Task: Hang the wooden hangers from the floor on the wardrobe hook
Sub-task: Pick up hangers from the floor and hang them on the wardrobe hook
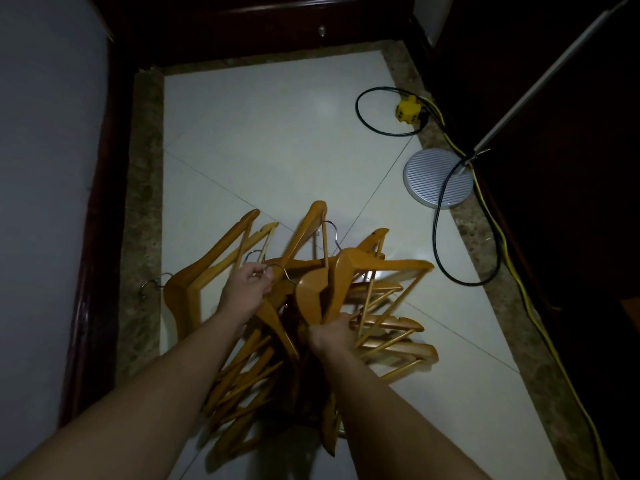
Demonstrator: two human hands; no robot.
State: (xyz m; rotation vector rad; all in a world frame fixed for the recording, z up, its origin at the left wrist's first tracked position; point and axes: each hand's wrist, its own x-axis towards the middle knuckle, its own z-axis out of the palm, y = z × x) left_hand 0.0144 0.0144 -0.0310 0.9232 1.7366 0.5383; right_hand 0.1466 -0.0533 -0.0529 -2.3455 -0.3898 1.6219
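Note:
Several wooden hangers with metal hooks form a tangled bunch over the white tiled floor, in the lower middle of the head view. My left hand is closed on the metal hook of one hanger at the bunch's left. My right hand grips the wooden shoulders of a hanger cluster on the right. More hangers hang or lie below my forearms. One hanger sticks out to the left, its hook near the dark skirting. No wardrobe hook is visible.
A grey round lamp base with a slanted pole stands at the right. A yellow power cube with black and yellow cables trails along the right border. Dark wooden furniture closes the far end, and a pale wall the left.

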